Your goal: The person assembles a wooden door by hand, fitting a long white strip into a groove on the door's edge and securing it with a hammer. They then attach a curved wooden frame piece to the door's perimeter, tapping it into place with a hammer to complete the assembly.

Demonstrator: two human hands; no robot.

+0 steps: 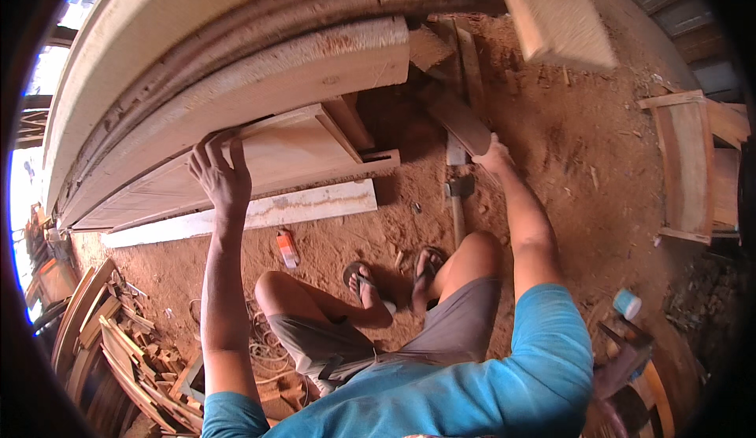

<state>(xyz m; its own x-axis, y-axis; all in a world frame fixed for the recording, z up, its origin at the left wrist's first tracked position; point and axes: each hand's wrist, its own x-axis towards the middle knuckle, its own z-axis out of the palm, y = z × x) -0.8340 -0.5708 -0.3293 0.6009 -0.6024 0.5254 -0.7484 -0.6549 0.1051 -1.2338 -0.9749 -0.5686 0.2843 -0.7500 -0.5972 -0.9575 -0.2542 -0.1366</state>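
Observation:
My left hand (223, 172) lies on a pale wooden panel (291, 143), its fingers spread and reaching its upper edge. A short, flat brown piece of wood (459, 123) is gripped near its lower end by my right hand (494, 157). It slants up and left over the ground, and its far end is blurred in shadow. Just below the right hand, a tool with a dark metal head (459, 186) and a wooden handle lies on the dirt. A whitish board (315, 206) lies along the panel's near side.
Thick planks (339, 56) are stacked beyond the panel. A wooden block (555, 21) juts in at the top. To the right stands a wooden frame (687, 166). An orange-and-white container (287, 247) lies by my feet; scrap wood (130, 359) is heaped lower left.

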